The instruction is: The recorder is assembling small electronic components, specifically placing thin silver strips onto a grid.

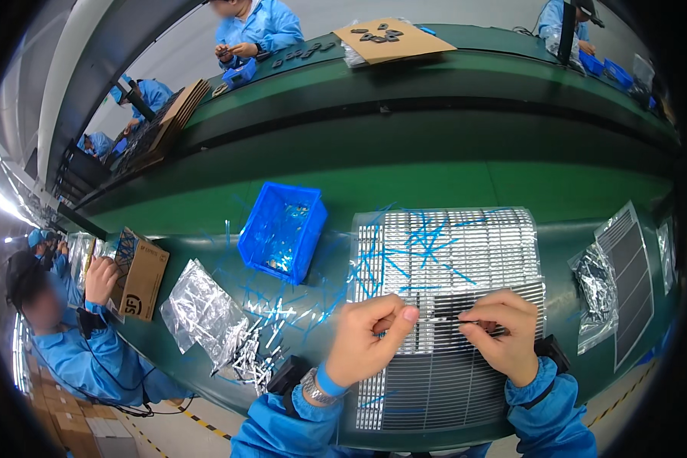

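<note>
The right hand (504,336) appears to pinch a dark strip (463,321) over the sheet (443,382), which lies on the desk (561,282); what the left hand (366,340) holds, I cannot tell. Lifting slowly and level should avoid bends.

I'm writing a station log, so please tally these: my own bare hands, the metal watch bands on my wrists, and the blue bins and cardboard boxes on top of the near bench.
Hands: 2, left hand and right hand
Metal watch band: 1
Blue bin: 1
Cardboard box: 1
Total: 5
</note>
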`<action>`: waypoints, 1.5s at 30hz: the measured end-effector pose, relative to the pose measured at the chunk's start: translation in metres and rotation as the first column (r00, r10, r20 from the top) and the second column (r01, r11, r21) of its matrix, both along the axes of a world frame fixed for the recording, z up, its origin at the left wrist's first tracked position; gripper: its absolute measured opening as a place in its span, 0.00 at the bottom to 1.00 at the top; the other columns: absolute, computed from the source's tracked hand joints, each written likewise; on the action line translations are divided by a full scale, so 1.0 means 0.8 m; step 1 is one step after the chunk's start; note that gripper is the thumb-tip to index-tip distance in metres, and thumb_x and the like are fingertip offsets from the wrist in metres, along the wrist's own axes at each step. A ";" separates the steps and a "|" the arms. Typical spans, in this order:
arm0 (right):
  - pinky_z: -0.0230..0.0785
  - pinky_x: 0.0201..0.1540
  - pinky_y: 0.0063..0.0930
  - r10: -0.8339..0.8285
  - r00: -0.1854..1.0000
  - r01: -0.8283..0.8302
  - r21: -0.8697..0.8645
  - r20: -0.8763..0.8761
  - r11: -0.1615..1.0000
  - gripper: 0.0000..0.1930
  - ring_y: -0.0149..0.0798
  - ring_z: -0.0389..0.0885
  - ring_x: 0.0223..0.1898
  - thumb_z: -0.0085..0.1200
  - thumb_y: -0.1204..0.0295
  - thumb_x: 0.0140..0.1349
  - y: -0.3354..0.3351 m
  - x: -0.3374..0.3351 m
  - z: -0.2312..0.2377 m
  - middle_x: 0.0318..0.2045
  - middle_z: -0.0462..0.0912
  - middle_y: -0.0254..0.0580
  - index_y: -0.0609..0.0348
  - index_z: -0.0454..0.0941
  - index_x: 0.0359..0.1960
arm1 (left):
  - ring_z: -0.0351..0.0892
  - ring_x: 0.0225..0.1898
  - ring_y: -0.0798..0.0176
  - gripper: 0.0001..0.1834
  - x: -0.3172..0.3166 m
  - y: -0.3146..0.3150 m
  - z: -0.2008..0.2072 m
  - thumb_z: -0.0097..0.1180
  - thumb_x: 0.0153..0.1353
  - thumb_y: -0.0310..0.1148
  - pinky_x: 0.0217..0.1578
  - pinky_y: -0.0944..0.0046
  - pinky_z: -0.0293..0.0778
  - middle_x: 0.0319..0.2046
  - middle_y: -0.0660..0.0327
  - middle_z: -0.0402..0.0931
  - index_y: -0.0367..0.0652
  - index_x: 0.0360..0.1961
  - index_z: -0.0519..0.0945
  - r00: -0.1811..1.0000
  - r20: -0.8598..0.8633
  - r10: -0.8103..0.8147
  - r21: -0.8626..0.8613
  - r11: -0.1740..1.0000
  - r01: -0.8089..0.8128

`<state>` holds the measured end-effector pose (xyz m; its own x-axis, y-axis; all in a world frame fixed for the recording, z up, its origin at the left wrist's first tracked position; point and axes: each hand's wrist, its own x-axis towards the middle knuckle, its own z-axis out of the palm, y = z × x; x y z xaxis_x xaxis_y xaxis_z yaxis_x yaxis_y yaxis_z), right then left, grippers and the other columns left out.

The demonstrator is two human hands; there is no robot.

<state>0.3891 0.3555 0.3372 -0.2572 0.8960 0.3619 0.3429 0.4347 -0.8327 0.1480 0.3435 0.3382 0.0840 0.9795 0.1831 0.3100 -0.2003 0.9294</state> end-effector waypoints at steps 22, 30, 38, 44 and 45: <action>0.74 0.28 0.24 -0.039 0.998 0.034 0.079 0.055 0.996 0.11 0.32 0.83 0.28 0.75 0.77 0.48 -0.002 -0.005 -0.001 0.30 0.84 0.35 0.56 0.91 0.35 | 0.54 0.18 0.78 0.12 0.008 -0.003 0.004 0.61 0.69 0.34 0.19 0.67 0.50 0.14 0.71 0.63 0.38 0.30 0.82 0.983 0.055 -0.173 -0.081 0.981 0.177; 0.74 0.28 0.24 -0.038 0.998 0.034 0.075 0.053 0.997 0.10 0.32 0.83 0.27 0.75 0.77 0.49 -0.004 -0.003 0.000 0.30 0.84 0.36 0.56 0.91 0.35 | 0.55 0.19 0.79 0.12 0.009 -0.006 0.002 0.60 0.70 0.33 0.19 0.69 0.50 0.16 0.71 0.66 0.37 0.31 0.82 0.979 0.085 -0.187 -0.117 0.974 0.196; 0.74 0.28 0.26 -0.056 0.993 0.033 0.208 0.105 0.977 0.10 0.34 0.83 0.27 0.75 0.77 0.47 0.001 -0.004 -0.002 0.29 0.84 0.35 0.55 0.91 0.33 | 0.55 0.19 0.79 0.12 0.009 0.000 -0.001 0.60 0.70 0.33 0.19 0.69 0.50 0.16 0.71 0.66 0.37 0.31 0.82 0.975 0.104 -0.199 -0.122 0.970 0.211; 0.74 0.29 0.29 -0.125 0.986 0.090 0.266 0.115 0.960 0.11 0.37 0.82 0.27 0.75 0.77 0.45 -0.002 -0.007 0.002 0.28 0.83 0.36 0.55 0.90 0.32 | 0.56 0.18 0.79 0.11 0.010 0.001 0.007 0.60 0.70 0.33 0.19 0.69 0.51 0.16 0.70 0.65 0.37 0.31 0.82 0.980 0.087 -0.177 -0.088 0.979 0.185; 0.74 0.30 0.30 -0.153 0.983 0.121 0.283 0.097 0.952 0.11 0.37 0.82 0.28 0.75 0.78 0.44 -0.002 -0.012 -0.001 0.28 0.83 0.36 0.55 0.90 0.31 | 0.58 0.19 0.77 0.12 0.012 -0.001 0.011 0.60 0.71 0.34 0.19 0.67 0.54 0.16 0.68 0.65 0.37 0.32 0.82 0.986 0.072 -0.150 -0.091 0.984 0.156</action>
